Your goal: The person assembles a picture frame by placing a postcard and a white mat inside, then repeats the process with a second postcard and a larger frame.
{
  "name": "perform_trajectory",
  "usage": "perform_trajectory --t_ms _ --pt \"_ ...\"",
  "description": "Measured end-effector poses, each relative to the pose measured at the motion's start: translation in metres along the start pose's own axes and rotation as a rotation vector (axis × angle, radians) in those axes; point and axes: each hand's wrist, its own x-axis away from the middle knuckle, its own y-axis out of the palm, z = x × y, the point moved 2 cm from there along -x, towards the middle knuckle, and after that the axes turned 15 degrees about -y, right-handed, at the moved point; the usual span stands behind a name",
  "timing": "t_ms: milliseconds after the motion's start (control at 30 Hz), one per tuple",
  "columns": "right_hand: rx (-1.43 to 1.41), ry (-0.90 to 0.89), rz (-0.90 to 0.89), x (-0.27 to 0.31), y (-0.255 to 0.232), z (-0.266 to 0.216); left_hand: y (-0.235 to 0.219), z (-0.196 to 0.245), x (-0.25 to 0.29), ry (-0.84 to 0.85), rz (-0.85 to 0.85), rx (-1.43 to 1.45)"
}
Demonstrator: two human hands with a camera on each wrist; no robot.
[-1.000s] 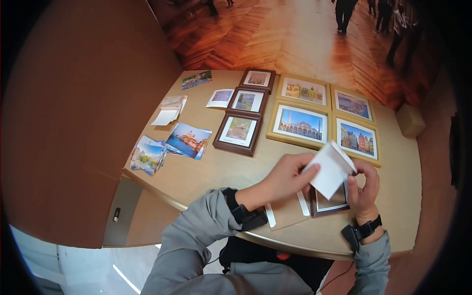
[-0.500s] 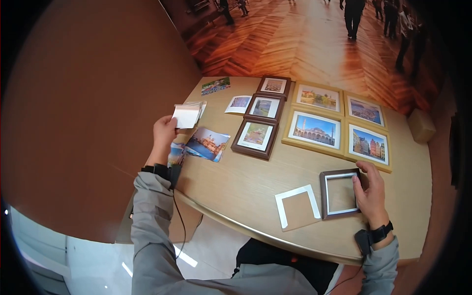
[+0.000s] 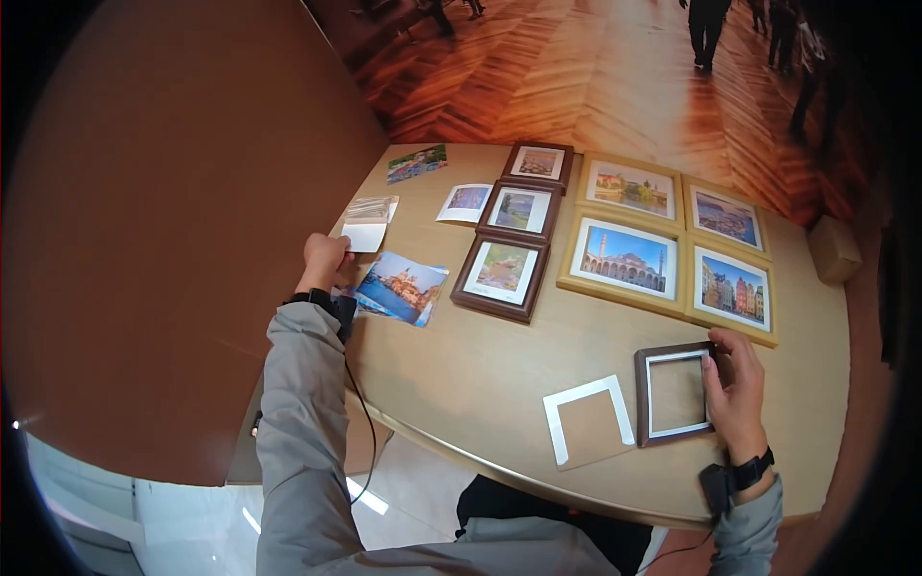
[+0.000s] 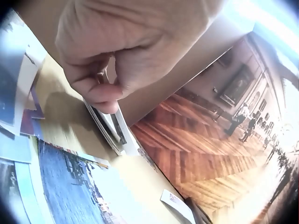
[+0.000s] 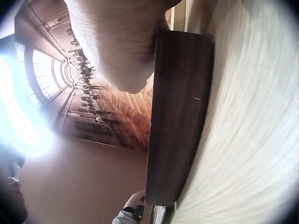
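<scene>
At the table's left side my left hand pinches the edge of a white-backed photo card at the near end of a small stack of cards. In the left wrist view the thumb and curled fingers close on the card's edge. A picture-free dark brown photo frame with a pale inner edge lies near the front right. My right hand holds its right side, thumb on the inner edge. In the right wrist view the frame's brown side hides part of the fingers.
A tan panel with a white border lies left of the held frame. Larger photo prints sit near my left hand. Several filled brown frames and yellow frames stand in rows farther back. A tan block is at the right.
My left hand has carried the white card from above the frame leftward, then lowered it to the card stack. The right hand, earlier at the card, now grips the frame.
</scene>
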Motion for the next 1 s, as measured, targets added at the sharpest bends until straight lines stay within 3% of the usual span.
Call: perform_trajectory --t_ms 33,100,133,200,233,267,333,400,467,533,600,633,700,733,800,867,933,1000 --pt "-0.014 -0.003 0.001 0.001 0.000 0.001 -0.001 0.003 0.001 0.001 -0.006 -0.001" --pt "-0.024 0.000 0.004 0.001 -0.001 0.002 -0.006 0.014 0.014 0.076 0.112 -0.505" --pt "-0.020 0.001 -0.007 0.000 -0.001 0.001 -0.005 0.016 0.021 0.079 0.106 -0.508" --pt "-0.010 0.009 -0.020 -0.001 -0.002 -0.001 -0.005 0.022 0.042 0.219 0.330 -0.813" --pt "-0.024 0.016 -0.015 -0.002 -0.002 -0.003 -0.002 0.033 0.064 0.229 0.429 -0.838" --pt "-0.039 0.023 -0.010 -0.002 -0.002 -0.003 0.001 0.036 0.067 0.233 0.423 -0.840" --pt "-0.029 0.023 -0.012 -0.002 -0.002 -0.002 0.006 0.044 0.072 0.414 0.617 -1.004" --pt "-0.024 0.020 -0.017 -0.002 -0.002 -0.002 0.011 0.056 0.076 0.467 0.594 -1.021" --pt "-0.017 0.020 -0.028 -0.003 -0.003 -0.003 0.030 0.077 0.094 0.550 0.468 -0.996" --pt "-0.015 0.018 -0.027 -0.002 -0.002 -0.001 0.053 0.087 0.111 0.818 0.189 -0.905" --pt "-0.008 0.012 -0.028 -0.002 -0.001 -0.001 0.091 0.084 0.095 1.040 -0.113 -0.670" --pt "-0.017 0.017 -0.018 -0.002 -0.001 -0.002 0.105 0.089 0.091 1.041 -0.112 -0.664" --pt "-0.018 0.018 -0.004 -0.002 -0.001 -0.002 0.132 0.099 0.095 1.221 -0.356 -0.706" --pt "-0.021 0.008 -0.008 -0.001 -0.001 -0.001 0.138 0.103 0.096 1.229 -0.356 -0.699" --pt "-0.014 0.000 -0.004 -0.001 -0.003 -0.001 0.152 0.110 0.096 1.019 -0.438 -0.804" --pt "-0.032 -0.003 -0.012 -0.002 -0.003 -0.003 0.151 0.118 0.094 1.005 -0.468 -0.792" --pt "-0.022 0.015 -0.022 -0.002 -0.005 -0.003 0.147 0.121 0.090 0.762 -0.566 -0.881" --pt "0.022 -0.038 -0.035 -0.006 -0.006 -0.007 0.140 0.121 0.090 0.795 -0.491 -0.911"
